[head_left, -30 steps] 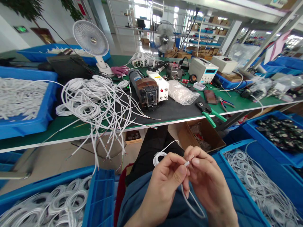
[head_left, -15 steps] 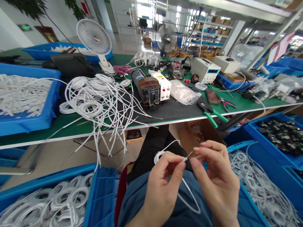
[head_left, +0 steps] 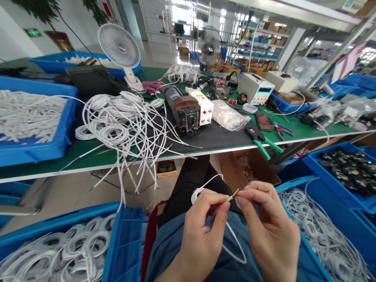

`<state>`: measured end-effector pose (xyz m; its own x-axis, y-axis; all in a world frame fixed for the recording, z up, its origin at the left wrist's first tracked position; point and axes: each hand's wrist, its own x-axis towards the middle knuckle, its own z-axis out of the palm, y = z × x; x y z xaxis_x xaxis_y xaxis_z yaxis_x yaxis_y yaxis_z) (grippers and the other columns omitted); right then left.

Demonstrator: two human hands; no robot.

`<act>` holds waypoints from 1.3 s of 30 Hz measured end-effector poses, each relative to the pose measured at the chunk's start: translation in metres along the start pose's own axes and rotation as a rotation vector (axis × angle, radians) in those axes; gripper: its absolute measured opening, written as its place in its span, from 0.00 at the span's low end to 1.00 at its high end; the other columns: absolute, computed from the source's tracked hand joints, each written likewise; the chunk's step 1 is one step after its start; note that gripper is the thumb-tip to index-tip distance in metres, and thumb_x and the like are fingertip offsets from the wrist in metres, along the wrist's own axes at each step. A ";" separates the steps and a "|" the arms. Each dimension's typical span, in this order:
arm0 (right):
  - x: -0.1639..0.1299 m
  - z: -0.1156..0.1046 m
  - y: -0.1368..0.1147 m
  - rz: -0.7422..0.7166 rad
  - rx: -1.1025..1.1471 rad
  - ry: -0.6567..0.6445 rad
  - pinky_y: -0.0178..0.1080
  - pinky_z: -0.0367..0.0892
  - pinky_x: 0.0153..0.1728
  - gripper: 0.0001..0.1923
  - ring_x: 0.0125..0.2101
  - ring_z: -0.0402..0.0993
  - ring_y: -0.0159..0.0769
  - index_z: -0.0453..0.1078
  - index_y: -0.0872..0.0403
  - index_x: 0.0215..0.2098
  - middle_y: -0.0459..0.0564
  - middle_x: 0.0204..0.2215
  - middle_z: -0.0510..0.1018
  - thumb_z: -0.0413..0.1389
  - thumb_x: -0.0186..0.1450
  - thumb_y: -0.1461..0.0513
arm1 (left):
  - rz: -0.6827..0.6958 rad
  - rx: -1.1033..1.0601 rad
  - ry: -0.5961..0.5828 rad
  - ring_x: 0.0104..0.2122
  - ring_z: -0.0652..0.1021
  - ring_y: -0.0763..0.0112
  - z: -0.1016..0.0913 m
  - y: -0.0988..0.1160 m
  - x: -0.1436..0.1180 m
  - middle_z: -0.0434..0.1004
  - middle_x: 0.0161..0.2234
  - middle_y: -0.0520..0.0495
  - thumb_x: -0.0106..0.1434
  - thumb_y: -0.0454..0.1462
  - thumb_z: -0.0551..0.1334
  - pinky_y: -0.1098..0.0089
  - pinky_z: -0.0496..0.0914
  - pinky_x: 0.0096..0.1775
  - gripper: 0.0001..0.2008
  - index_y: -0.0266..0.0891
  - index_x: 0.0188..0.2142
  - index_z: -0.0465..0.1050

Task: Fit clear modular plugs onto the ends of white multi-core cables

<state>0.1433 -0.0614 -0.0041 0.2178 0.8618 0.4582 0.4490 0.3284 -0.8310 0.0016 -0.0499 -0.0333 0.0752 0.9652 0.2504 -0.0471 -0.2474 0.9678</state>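
Observation:
Over my lap, my left hand pinches a white cable close to its stripped end, between thumb and forefinger. Short thin inner wires stick out of the jacket there. My right hand has its thumb and fingertips pressed together on one of these wires. Below the hands the cable hangs in a loop, and a coil of white cable lies on my thigh, partly hidden behind the left hand.
On the bench, a heap of white cables hangs over the front edge. Beside it stand a machine, a plastic bag and a green-handled crimping tool. Blue bins of coiled cables flank me on both sides.
My right hand's fingers, spread apart near the wire ends before, have come together and closed on a wire. The left hand keeps its hold on the cable.

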 end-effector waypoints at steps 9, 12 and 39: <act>-0.001 0.005 -0.003 -0.361 -0.367 -0.093 0.45 0.73 0.43 0.16 0.45 0.73 0.42 0.75 0.47 0.53 0.52 0.46 0.75 0.59 0.73 0.72 | -0.014 0.018 -0.050 0.36 0.77 0.68 -0.003 -0.002 -0.005 0.76 0.39 0.48 0.77 0.32 0.62 0.70 0.70 0.39 0.07 0.44 0.49 0.78; 0.002 0.003 -0.004 -0.415 -0.397 -0.178 0.46 0.72 0.44 0.18 0.45 0.72 0.44 0.75 0.48 0.55 0.53 0.47 0.77 0.58 0.73 0.73 | -0.124 -0.123 -0.094 0.40 0.77 0.67 -0.005 0.003 -0.003 0.76 0.42 0.47 0.80 0.36 0.60 0.69 0.72 0.44 0.07 0.43 0.48 0.78; 0.005 0.000 0.000 0.181 0.295 -0.135 0.32 0.70 0.36 0.04 0.39 0.75 0.32 0.78 0.47 0.42 0.44 0.40 0.76 0.63 0.76 0.63 | -0.336 -0.458 -0.217 0.28 0.75 0.77 -0.007 0.019 0.011 0.72 0.34 0.53 0.79 0.44 0.63 0.74 0.75 0.33 0.12 0.38 0.44 0.76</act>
<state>0.1443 -0.0571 -0.0024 0.1458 0.9529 0.2659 0.1405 0.2461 -0.9590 -0.0050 -0.0434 -0.0126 0.3589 0.9331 -0.0206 -0.4055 0.1758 0.8970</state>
